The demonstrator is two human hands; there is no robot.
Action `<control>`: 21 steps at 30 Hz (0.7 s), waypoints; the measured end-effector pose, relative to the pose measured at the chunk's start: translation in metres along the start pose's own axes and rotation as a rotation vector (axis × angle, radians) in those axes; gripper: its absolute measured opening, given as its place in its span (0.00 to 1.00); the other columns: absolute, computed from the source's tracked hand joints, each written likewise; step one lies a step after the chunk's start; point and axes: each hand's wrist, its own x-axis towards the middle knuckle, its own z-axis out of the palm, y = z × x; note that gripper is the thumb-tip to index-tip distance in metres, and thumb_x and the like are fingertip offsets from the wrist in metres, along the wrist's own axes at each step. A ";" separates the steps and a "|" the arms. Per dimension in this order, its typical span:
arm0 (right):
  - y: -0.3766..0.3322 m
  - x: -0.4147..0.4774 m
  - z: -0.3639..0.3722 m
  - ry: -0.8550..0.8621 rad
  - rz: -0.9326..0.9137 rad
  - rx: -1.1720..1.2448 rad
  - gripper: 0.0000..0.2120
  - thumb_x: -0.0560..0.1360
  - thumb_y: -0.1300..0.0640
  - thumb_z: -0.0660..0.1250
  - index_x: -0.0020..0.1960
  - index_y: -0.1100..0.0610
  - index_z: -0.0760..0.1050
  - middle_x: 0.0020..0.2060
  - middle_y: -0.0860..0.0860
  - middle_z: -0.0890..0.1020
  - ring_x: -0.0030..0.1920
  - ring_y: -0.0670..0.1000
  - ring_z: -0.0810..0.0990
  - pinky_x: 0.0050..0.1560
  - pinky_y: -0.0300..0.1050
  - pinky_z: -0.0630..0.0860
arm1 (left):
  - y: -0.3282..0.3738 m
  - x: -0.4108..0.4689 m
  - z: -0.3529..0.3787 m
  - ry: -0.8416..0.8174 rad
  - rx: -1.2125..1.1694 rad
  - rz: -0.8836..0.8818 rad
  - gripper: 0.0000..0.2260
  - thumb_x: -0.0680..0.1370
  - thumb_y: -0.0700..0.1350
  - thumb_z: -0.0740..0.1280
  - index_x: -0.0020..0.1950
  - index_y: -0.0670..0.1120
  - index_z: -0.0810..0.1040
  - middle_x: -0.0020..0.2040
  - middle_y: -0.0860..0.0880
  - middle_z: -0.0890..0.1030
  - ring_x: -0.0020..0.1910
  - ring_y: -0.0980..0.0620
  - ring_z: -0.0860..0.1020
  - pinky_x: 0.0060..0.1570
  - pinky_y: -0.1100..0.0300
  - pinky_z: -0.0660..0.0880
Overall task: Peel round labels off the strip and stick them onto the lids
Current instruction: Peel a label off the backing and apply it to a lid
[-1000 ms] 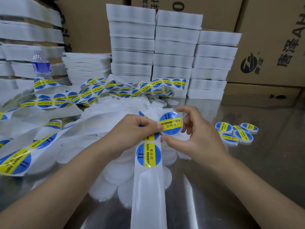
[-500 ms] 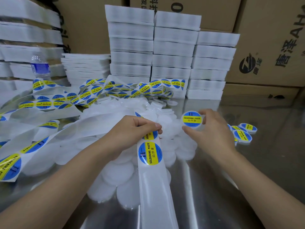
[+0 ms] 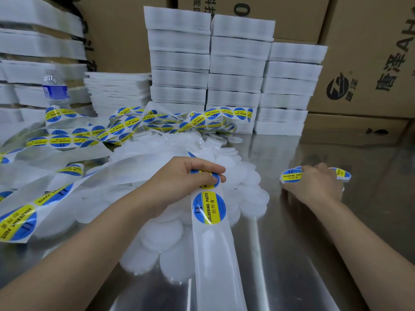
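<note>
The left hand [image 3: 179, 178] is pinching the label strip [image 3: 215, 254] over the heap of bare white lids [image 3: 247, 198] on the surface [image 3: 314, 254]. The right hand [image 3: 314, 182] is curling among labelled lids [image 3: 291, 176] nearer its right edge; whether it is gripping one, I cannot tell.

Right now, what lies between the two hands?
In the head view, the plain lids at the pile's edge, then a bare strip of table, lie between left hand and right hand.
</note>
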 end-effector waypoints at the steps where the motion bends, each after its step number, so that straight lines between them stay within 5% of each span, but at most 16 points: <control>1: 0.000 -0.001 -0.001 0.004 -0.002 -0.004 0.27 0.70 0.44 0.69 0.65 0.56 0.71 0.60 0.57 0.70 0.61 0.59 0.68 0.56 0.52 0.68 | 0.001 0.000 0.000 0.001 -0.001 -0.002 0.11 0.76 0.35 0.65 0.47 0.50 0.83 0.44 0.54 0.86 0.42 0.62 0.82 0.37 0.74 0.73; 8: -0.014 -0.014 -0.015 0.092 -0.150 0.125 0.26 0.70 0.49 0.68 0.67 0.52 0.71 0.60 0.57 0.72 0.62 0.59 0.67 0.60 0.52 0.64 | 0.004 -0.003 0.000 0.014 0.039 -0.014 0.11 0.76 0.38 0.66 0.46 0.53 0.84 0.41 0.55 0.86 0.36 0.62 0.80 0.31 0.73 0.71; 14: -0.051 -0.062 -0.046 0.315 -0.696 0.789 0.06 0.71 0.60 0.69 0.46 0.54 0.83 0.38 0.52 0.76 0.44 0.51 0.73 0.48 0.41 0.67 | 0.005 -0.002 0.000 0.033 0.028 -0.012 0.15 0.76 0.38 0.66 0.39 0.56 0.86 0.36 0.56 0.83 0.31 0.60 0.77 0.31 0.69 0.74; 17: -0.062 -0.092 -0.055 0.296 -0.944 0.861 0.06 0.69 0.57 0.70 0.45 0.51 0.82 0.35 0.50 0.75 0.40 0.47 0.71 0.45 0.37 0.67 | 0.005 -0.003 0.000 0.023 0.038 -0.008 0.16 0.76 0.38 0.65 0.39 0.57 0.86 0.36 0.55 0.84 0.33 0.59 0.78 0.32 0.68 0.74; 21: -0.068 -0.106 -0.051 0.221 -1.069 0.797 0.07 0.67 0.58 0.73 0.45 0.54 0.83 0.36 0.48 0.75 0.39 0.51 0.74 0.43 0.43 0.70 | 0.007 -0.004 0.000 -0.014 0.029 -0.001 0.18 0.76 0.35 0.62 0.40 0.54 0.86 0.32 0.55 0.83 0.28 0.60 0.77 0.27 0.71 0.71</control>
